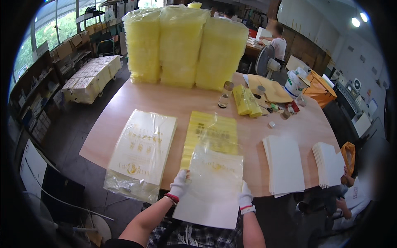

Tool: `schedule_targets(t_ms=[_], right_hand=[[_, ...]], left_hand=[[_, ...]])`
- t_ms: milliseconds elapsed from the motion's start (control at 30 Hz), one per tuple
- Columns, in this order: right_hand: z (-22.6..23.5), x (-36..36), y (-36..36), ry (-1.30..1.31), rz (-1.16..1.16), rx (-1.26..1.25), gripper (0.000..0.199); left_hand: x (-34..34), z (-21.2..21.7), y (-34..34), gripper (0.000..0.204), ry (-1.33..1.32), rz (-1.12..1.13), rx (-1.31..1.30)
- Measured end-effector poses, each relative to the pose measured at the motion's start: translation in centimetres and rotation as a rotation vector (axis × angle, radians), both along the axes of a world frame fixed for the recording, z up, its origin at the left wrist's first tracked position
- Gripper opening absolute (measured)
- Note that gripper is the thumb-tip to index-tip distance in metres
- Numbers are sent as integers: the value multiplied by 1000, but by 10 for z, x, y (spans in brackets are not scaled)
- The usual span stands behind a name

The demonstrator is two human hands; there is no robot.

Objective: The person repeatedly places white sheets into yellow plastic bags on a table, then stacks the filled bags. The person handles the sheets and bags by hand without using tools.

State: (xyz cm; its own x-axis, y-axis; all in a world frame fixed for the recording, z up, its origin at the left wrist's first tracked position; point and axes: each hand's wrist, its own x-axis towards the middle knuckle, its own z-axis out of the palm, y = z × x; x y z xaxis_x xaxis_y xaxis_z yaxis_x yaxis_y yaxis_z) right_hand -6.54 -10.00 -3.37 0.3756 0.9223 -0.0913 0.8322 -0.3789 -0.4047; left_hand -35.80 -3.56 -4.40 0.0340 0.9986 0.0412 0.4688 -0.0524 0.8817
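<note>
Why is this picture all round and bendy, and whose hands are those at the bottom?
The picture comes from a small camera worn on a person's head, looking down. Its wide lens bends straight edges, so the wooden table looks curved. There is no machine here: the left hand and right hand, both in white gloves, belong to that person. Together they hold a clear plastic bag with a white sheet inside. On the table lie a bundle of printed bags, a yellow stack of bags, two piles of white sheets, and tall yellow stacks wrapped in plastic at the back. Other people work nearby.
</note>
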Motion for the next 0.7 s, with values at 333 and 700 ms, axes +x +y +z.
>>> schedule_targets(t_ms=[333,700], right_hand=[[17,-59,-163,441,270,203,71],[5,-75,-268,410,892,162,48]], left_hand=[[-56,43,-148,23,221,-170,-36],[-87,95,-232,47,-800,-347,-660]])
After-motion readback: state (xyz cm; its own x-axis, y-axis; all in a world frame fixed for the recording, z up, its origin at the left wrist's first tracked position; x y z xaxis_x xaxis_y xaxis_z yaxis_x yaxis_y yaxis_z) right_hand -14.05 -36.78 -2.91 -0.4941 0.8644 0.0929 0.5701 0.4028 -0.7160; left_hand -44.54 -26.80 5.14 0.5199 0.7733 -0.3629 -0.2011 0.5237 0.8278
